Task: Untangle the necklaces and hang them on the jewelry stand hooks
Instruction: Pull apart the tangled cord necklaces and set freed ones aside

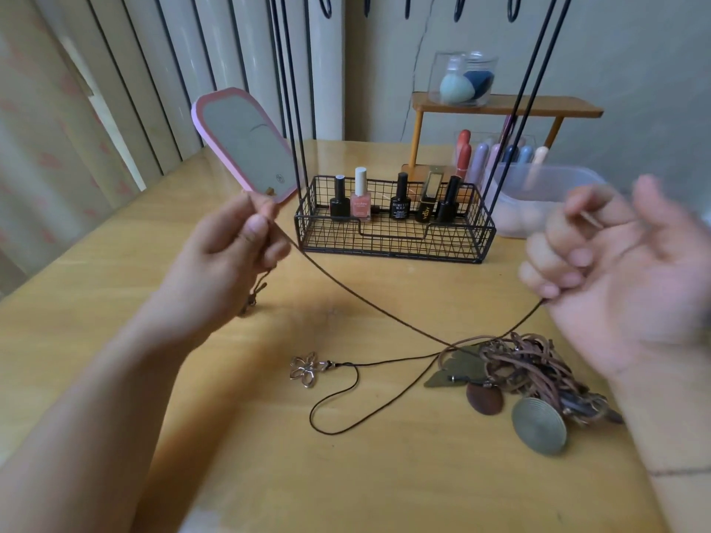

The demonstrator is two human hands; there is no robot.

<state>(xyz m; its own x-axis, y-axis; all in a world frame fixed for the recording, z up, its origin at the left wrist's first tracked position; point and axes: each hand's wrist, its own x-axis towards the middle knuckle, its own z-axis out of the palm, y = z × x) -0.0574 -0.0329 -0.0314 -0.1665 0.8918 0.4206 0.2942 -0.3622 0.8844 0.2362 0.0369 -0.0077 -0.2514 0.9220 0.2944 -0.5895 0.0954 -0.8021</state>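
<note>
Untangling is under way: the left hand [234, 244] pinches 1 brown cord [369, 302] in its fingers, and the blurred right hand [600, 271] seems to grip its other run. The tangle [534, 363] lies on the table [192, 378]. Next, ease the cord free for the stand's hooks [458, 9].

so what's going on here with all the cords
A person is untangling necklaces at a table. The left hand and right hand each pinch one brown cord, which sags between them down to the tangled pile on the table. A flower pendant on a thin black cord lies loose beside the pile. The hooks in view on the stand are bare.
</note>
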